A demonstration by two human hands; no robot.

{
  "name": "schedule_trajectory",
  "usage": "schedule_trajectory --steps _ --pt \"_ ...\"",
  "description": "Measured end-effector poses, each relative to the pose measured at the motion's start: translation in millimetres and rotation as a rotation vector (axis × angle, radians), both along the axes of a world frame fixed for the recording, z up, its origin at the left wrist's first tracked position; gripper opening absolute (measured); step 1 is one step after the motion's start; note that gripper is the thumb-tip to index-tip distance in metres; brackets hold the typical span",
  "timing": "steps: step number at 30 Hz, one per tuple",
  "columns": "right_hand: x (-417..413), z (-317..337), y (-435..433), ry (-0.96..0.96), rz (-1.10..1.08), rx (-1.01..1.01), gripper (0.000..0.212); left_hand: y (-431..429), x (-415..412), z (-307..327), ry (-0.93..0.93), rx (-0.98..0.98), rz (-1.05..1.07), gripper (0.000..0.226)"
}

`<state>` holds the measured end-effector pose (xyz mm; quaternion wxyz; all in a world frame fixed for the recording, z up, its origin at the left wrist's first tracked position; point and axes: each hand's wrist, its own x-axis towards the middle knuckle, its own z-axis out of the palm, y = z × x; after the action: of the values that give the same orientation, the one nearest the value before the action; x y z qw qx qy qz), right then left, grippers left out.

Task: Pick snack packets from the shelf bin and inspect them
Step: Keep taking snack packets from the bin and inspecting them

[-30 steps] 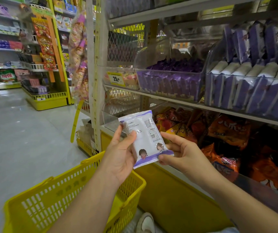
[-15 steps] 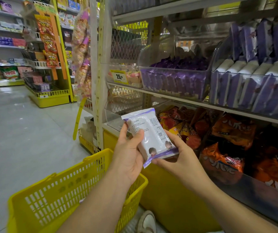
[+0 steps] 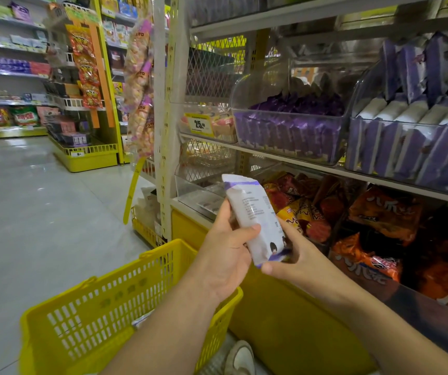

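Note:
A white snack packet [image 3: 255, 212] with purple ends and small print faces me at centre, standing nearly upright and tilted left. My left hand [image 3: 225, 250] grips its left edge, thumb across the front. My right hand [image 3: 290, 255] holds the bottom right corner from below. On the shelf above, a clear bin [image 3: 288, 136] holds several purple packets. A second clear bin [image 3: 407, 147] at right holds white-and-purple packets like the one I hold.
A yellow shopping basket [image 3: 103, 307] hangs below my left forearm. Orange snack bags [image 3: 382, 212] fill the lower shelf bin. A yellow price tag [image 3: 199, 125] marks the shelf edge. The grey aisle floor [image 3: 28, 212] opens to the left, with more shelves behind.
The packet has turned from lying flat across both hands to standing more upright and edge-on. My left thumb has slid across its front and my right hand has dropped to the bottom corner.

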<state>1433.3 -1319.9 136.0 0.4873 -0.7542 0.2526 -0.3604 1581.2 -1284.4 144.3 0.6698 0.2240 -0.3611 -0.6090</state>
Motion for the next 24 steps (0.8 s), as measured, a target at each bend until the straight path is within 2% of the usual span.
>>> schedule_trajectory --steps 4,8,11,13,16,20,24 --pt "-4.2 -2.6 -4.4 -0.05 0.065 0.229 0.095 2.5 -3.2 0.3 -0.068 -0.039 -0.066 0.068" --pt "-5.3 -6.2 -5.8 -0.095 0.073 0.323 0.066 2.6 -1.4 0.7 -0.075 -0.059 -0.091 0.065" --pt "0.0 -5.1 -2.5 -0.019 -0.161 0.085 0.072 1.1 0.4 0.1 -0.072 -0.016 -0.035 0.045" --pt "2.2 -3.5 -1.6 -0.037 -0.27 -0.029 0.068 -1.8 2.7 -2.8 -0.107 0.053 0.052 0.038" --pt "3.3 4.3 -0.1 -0.102 -0.222 0.008 0.05 -4.6 10.1 -4.6 -0.081 0.141 0.138 0.032" --pt "2.4 12.0 -0.2 -0.09 -0.125 0.101 0.041 -4.8 14.2 -4.6 -0.071 0.166 0.223 0.031" --pt "5.3 15.8 -2.2 -0.151 -0.002 0.331 0.033 -7.0 10.3 -6.2 -0.175 0.154 0.342 0.022"
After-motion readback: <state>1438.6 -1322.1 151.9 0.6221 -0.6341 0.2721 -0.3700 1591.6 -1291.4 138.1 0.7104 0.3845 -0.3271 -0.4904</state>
